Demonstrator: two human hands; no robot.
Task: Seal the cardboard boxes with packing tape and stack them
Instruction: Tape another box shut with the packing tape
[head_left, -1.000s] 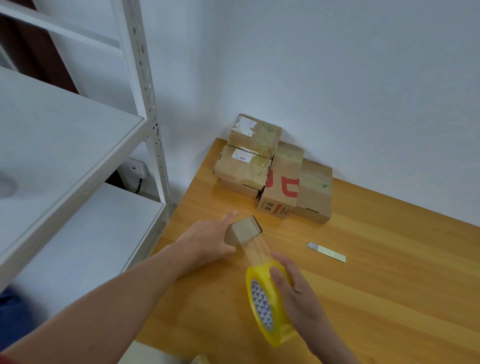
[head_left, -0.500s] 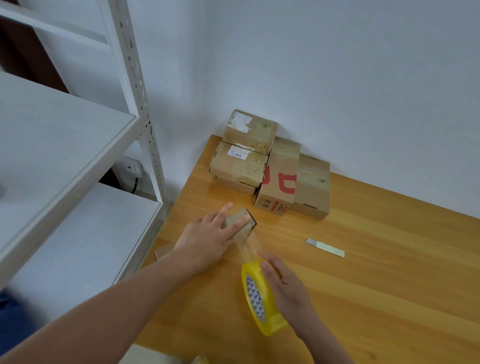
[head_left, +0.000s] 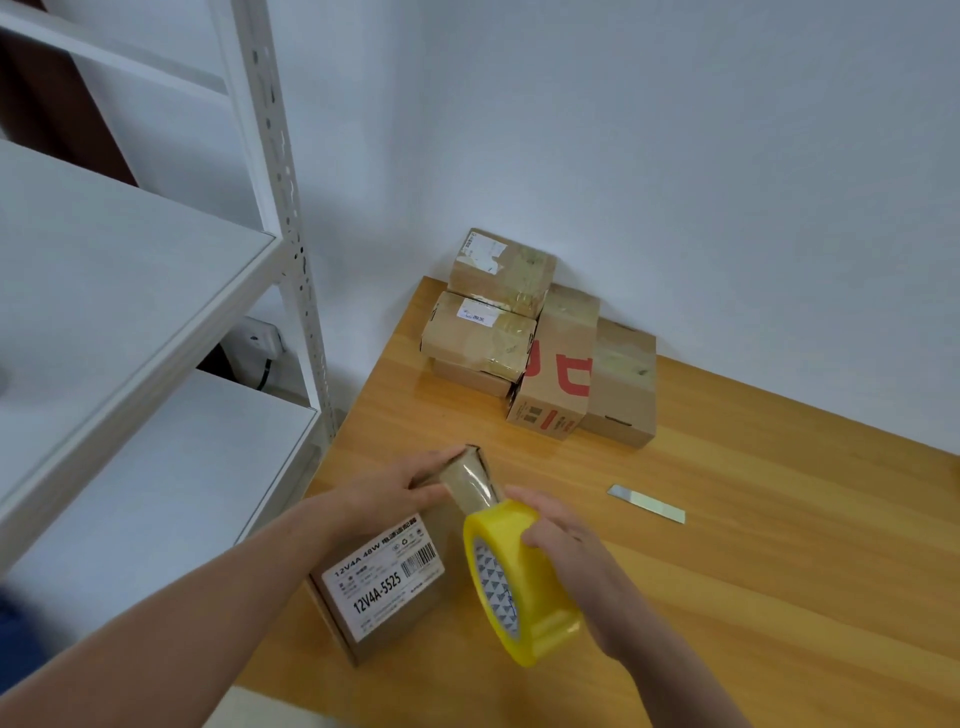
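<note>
Pulled back: yellow roll of clear packing tape (head_left: 496, 574) gripped by right hand (head_left: 571, 558), left hand (head_left: 387, 491) flat, pinning far end of probably-light small brown cardboard box (head_left: 384, 584).

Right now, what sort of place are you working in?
Probably a small stockroom or packing corner: white metal shelving beside a wooden table, taped cardboard boxes stacked by the wall, a yellow tape roll.
</note>
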